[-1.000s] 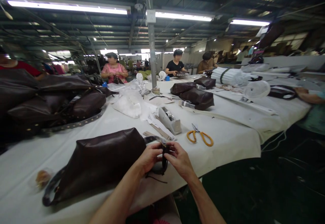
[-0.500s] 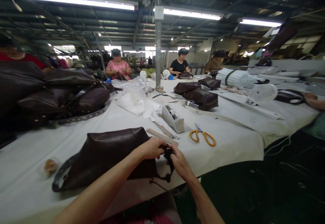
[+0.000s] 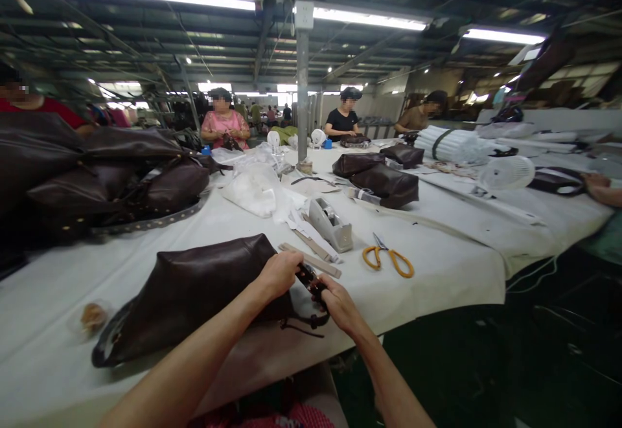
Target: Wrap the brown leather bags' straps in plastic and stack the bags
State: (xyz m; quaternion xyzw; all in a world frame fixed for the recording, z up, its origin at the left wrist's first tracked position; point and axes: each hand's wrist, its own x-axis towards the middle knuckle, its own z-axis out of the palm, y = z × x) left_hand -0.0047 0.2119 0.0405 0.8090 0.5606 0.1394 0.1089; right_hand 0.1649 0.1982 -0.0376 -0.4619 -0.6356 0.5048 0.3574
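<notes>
A dark brown leather bag (image 3: 204,279) lies on its side on the white-covered table, close to me. From its right end comes a studded strap (image 3: 311,279) with metal fittings. My left hand (image 3: 280,274) is closed on the strap's upper part, beside the bag's corner. Lower and to the right, my right hand (image 3: 335,300) pinches the same strap, which is stretched between the two hands. A thin loose strap end hangs below, near the table edge. My left forearm hides part of the bag.
Orange-handled scissors (image 3: 387,259) and a grey tape dispenser (image 3: 330,224) lie beyond my hands. A small tub (image 3: 91,318) stands left of the bag. More brown bags (image 3: 121,175) are heaped at left. Several people work around the table; a metal post (image 3: 302,65) rises at the back.
My hands have moved apart along the strap, the left one shifting left. The strap, bunched between the fingers before, is now drawn out. The bag has slid slightly left.
</notes>
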